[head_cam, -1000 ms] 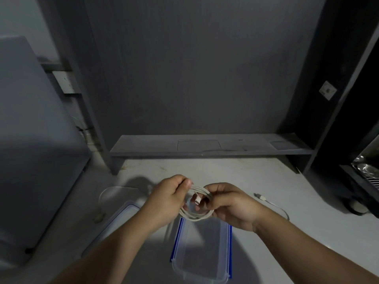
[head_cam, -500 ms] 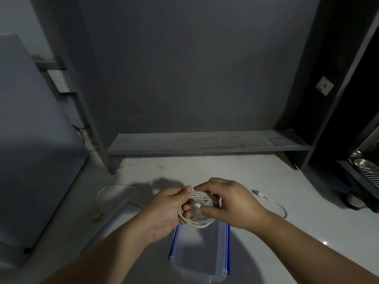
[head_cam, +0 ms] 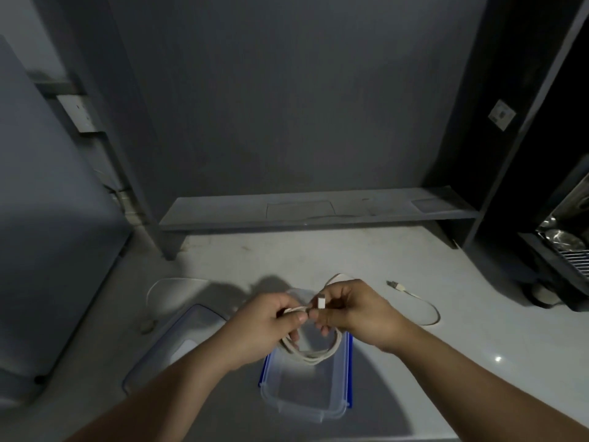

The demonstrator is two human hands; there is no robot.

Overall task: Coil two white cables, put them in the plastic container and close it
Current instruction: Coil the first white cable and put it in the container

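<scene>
A coiled white cable [head_cam: 310, 354] hangs between both hands above the clear plastic container [head_cam: 306, 397] with blue clips. My left hand [head_cam: 264, 330] pinches the top of the coil. My right hand [head_cam: 357, 309] grips the cable's white plug end, which sticks up between its fingers. A second white cable [head_cam: 424, 306] lies loose on the counter to the right of my right hand. The container's lid [head_cam: 172, 342] lies flat to the left of the container.
Another thin white cable [head_cam: 153, 291] curves on the counter behind the lid. A low grey shelf [head_cam: 318, 212] runs along the back wall. A dark rack with metal dishes [head_cam: 564, 247] stands at the right edge.
My right hand has lifted the plug end up and turned it upright. The coil now hangs lower, over the container's far end. The hands have drawn slightly apart.
</scene>
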